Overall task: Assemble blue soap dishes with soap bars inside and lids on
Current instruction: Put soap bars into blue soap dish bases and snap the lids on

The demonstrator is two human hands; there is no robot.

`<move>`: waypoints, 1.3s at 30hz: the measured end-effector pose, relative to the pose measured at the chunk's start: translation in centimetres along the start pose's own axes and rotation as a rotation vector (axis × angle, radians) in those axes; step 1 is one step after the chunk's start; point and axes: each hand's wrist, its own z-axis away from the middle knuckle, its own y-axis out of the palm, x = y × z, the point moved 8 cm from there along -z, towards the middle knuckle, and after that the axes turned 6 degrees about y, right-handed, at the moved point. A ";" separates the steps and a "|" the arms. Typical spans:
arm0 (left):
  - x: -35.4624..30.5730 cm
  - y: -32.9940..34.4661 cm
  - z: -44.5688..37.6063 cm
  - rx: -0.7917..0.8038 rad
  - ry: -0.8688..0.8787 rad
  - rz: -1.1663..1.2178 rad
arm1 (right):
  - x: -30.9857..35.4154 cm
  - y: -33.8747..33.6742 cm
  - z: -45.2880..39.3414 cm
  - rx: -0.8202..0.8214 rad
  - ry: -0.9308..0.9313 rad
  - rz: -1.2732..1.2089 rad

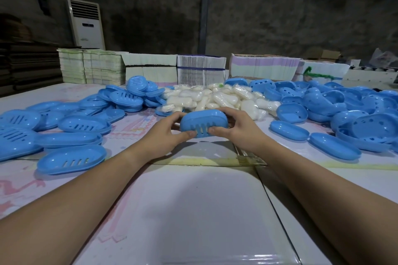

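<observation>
A closed blue soap dish (203, 121) is held above the table's middle, its slotted side tilted towards me. My left hand (168, 133) grips its left end, thumb on the slotted face. My right hand (233, 128) grips the right end the same way. Whether a soap bar is inside is hidden. Behind it lies a heap of wrapped white soap bars (215, 99). Slotted blue lids (81, 123) spread over the left of the table. Blue dish bases with round holes (344, 109) pile up on the right.
Stacks of flat printed cartons (200, 69) line the table's far edge. A white standing air conditioner (86, 23) is against the back wall at left. White glossy sheets (193, 211) cover the table in front of me.
</observation>
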 end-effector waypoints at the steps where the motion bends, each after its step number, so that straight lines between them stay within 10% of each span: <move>1: -0.1 -0.2 0.0 -0.005 0.006 -0.019 | 0.1 0.0 -0.1 0.006 -0.006 0.005; 27: -2.4 0.3 0.3 0.040 0.267 -0.199 | -0.5 2.0 0.9 0.248 0.121 -0.006; 39: 1.3 1.3 0.0 0.130 0.087 -0.213 | -1.7 -6.5 2.4 -0.129 0.316 0.587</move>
